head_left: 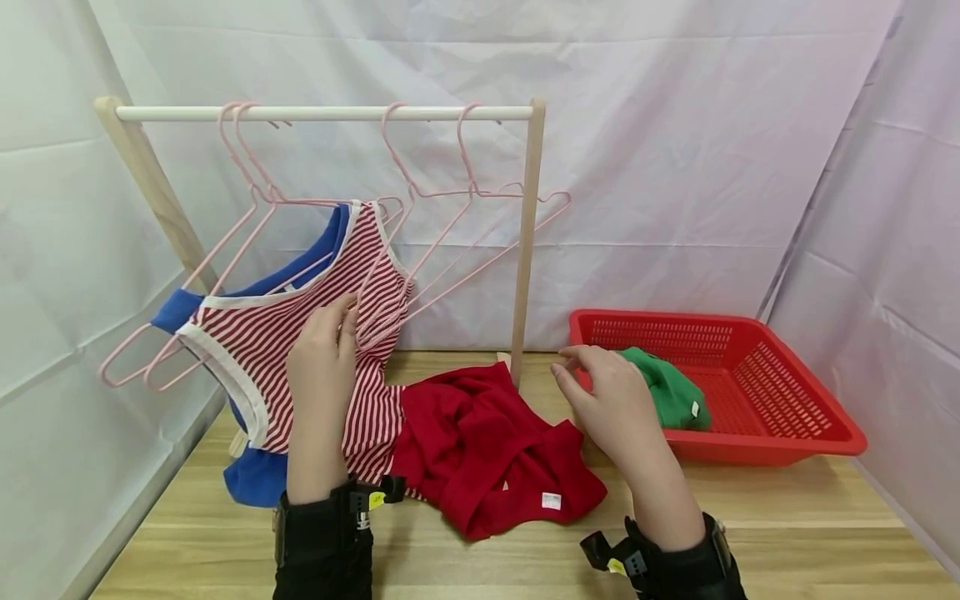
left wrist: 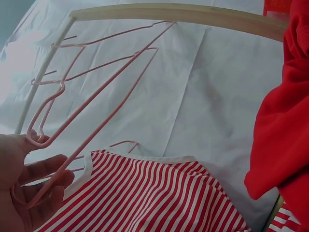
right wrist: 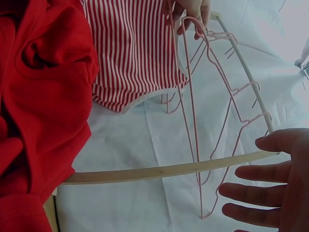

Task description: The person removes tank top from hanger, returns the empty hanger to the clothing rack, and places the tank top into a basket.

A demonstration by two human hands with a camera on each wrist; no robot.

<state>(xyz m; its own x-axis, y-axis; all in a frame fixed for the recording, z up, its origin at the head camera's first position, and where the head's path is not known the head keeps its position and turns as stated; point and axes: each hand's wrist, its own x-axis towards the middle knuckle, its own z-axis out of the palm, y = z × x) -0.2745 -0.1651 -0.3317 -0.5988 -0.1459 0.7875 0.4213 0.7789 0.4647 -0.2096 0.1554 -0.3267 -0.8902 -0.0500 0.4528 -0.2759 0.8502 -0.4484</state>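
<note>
My left hand (head_left: 322,358) holds the near ends of two pink hangers (left wrist: 96,98), which hang bare from the rack's rod. In the left wrist view its fingers curl round the wire. Beside that hand hangs a red-and-white striped sleeveless top (head_left: 255,333) on another pink hanger, with a blue garment (head_left: 255,479) behind it, partly hidden. My right hand (head_left: 611,400), holding nothing, is raised near the basket's left edge; the right wrist view shows its fingers spread. Between the hands a crumpled red garment (head_left: 480,442) with a white label lies on the table, overlapping the striped fabric.
The rack has a white rod (head_left: 337,113) and wooden posts (head_left: 527,250). At the right stands a red plastic basket (head_left: 787,383) with a green garment (head_left: 671,392) in it. White cloth (head_left: 675,167) hangs behind the wooden table (head_left: 810,517).
</note>
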